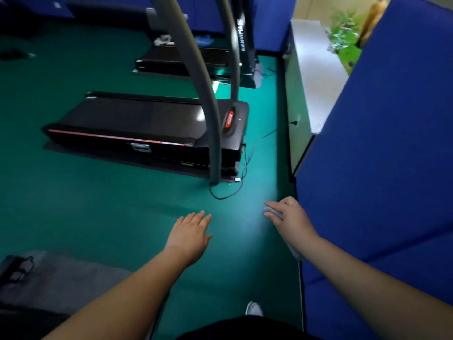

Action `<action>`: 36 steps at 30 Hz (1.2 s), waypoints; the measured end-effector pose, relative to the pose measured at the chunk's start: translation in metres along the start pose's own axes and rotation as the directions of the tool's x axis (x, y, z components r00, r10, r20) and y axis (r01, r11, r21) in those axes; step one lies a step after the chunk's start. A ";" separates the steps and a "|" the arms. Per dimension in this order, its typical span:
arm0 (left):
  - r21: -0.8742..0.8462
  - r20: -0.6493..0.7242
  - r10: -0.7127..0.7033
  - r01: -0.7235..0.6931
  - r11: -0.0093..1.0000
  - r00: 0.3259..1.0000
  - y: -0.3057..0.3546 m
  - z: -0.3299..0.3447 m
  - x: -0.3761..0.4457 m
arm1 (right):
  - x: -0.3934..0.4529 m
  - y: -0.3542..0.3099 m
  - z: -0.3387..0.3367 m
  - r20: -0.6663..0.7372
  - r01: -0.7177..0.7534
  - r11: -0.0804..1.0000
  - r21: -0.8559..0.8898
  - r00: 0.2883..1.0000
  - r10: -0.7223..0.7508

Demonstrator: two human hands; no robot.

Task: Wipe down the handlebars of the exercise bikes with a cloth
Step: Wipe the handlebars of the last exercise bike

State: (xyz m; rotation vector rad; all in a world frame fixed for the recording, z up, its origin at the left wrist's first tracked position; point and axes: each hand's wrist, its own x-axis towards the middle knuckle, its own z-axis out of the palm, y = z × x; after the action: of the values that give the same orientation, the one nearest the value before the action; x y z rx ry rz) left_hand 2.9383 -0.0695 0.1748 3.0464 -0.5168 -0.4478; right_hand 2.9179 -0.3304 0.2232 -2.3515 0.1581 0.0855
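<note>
Small indoor gym or fitness room. Evidence: two black treadmills, the near treadmill [147, 128] and a far treadmill [186, 60], set side by side on a green rubber-like floor [85, 204]; grey curved uprights [208, 99]; power cables [235, 182] trailing on the floor; blue padded wall panels [382, 155] along the right; a grey cabinet [316, 69] with green foliage [345, 38] behind.

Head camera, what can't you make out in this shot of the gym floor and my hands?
- Cloth: mostly hidden inside the right hand; only a grey edge shows.
- Handlebars: the grey uprights of the near machine run off the top edge, so no grips appear.
- Far machine: blurred; the small items on it can't be identified.
- Left hand: open, palm side hidden.
</note>
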 end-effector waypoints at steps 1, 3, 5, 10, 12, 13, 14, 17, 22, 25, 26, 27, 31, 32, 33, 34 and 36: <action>-0.008 -0.007 -0.037 0.037 0.999 0.999 -0.004 -0.003 0.006 | 0.018 -0.003 -0.001 0.022 0.021 1.000 0.006 1.000 -0.021; -0.026 -0.015 -0.113 0.113 0.993 0.993 -0.013 -0.008 0.018 | 0.054 -0.008 0.001 0.060 0.073 0.997 0.015 0.995 -0.074; -0.050 -0.008 -0.184 0.184 0.982 0.983 -0.026 -0.012 0.025 | 0.086 -0.018 0.011 0.117 0.145 0.989 -0.033 0.983 -0.140; -0.097 0.021 -0.352 0.353 0.931 0.936 -0.071 -0.011 0.035 | 0.158 -0.062 0.053 0.245 0.317 0.945 -0.084 0.926 -0.289; -0.105 0.032 -0.409 0.410 0.906 0.912 -0.094 -0.010 0.042 | 0.185 -0.083 0.073 0.301 0.386 0.919 -0.077 0.888 -0.348; -0.114 0.044 -0.432 0.434 0.893 0.901 -0.107 -0.011 0.046 | 0.198 -0.094 0.084 0.329 0.420 0.904 -0.084 0.868 -0.373; -0.120 0.054 -0.454 0.457 0.881 0.889 -0.119 -0.012 0.050 | 0.211 -0.105 0.095 0.351 0.449 0.888 -0.094 0.850 -0.393; -0.125 0.070 -0.510 0.515 0.848 0.857 -0.157 -0.015 0.059 | 0.247 -0.138 0.128 0.422 0.505 0.860 -0.079 0.798 -0.430; -0.153 0.082 -0.612 0.616 0.772 0.787 -0.205 -0.020 0.062 | 0.283 -0.186 0.177 0.520 0.588 0.809 -0.026 0.699 -0.491; -0.177 0.100 -0.673 0.678 0.713 0.733 -0.223 -0.020 0.058 | 0.300 -0.209 0.203 0.577 0.600 0.800 0.001 0.653 -0.490; -0.196 0.108 -0.695 0.701 0.686 0.711 -0.228 -0.018 0.056 | 0.307 -0.217 0.212 0.601 0.608 0.794 0.005 0.632 -0.488; -0.213 0.115 -0.720 0.725 0.655 0.685 -0.234 -0.017 0.055 | 0.314 -0.226 0.223 0.626 0.617 0.787 0.014 0.608 -0.488; -0.246 0.155 -0.816 0.822 0.514 0.557 -0.255 -0.013 0.048 | 0.343 -0.268 0.266 0.712 0.695 0.717 0.060 0.474 -0.519; -0.242 0.159 -0.841 0.846 0.475 0.517 -0.260 -0.012 0.046 | 0.349 -0.280 0.276 0.730 0.714 0.696 0.078 0.434 -0.527; -0.242 0.166 -0.864 0.869 0.431 0.475 -0.264 -0.013 0.046 | 0.355 -0.291 0.286 0.747 0.726 0.680 0.102 0.395 -0.534; -0.255 0.179 -0.885 0.889 0.380 0.430 -0.269 -0.013 0.045 | 0.361 -0.303 0.296 0.765 0.734 0.666 0.133 0.352 -0.540; -0.287 0.201 -0.919 0.917 0.276 0.339 -0.275 -0.016 0.047 | 0.372 -0.325 0.314 0.795 0.762 0.623 0.176 0.264 -0.547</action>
State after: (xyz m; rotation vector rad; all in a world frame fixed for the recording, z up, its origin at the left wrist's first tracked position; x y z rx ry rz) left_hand 3.0734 0.1749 0.1587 2.5814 1.3433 -0.4352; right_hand 3.3270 0.0865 0.1876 -2.1513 -1.3976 0.7752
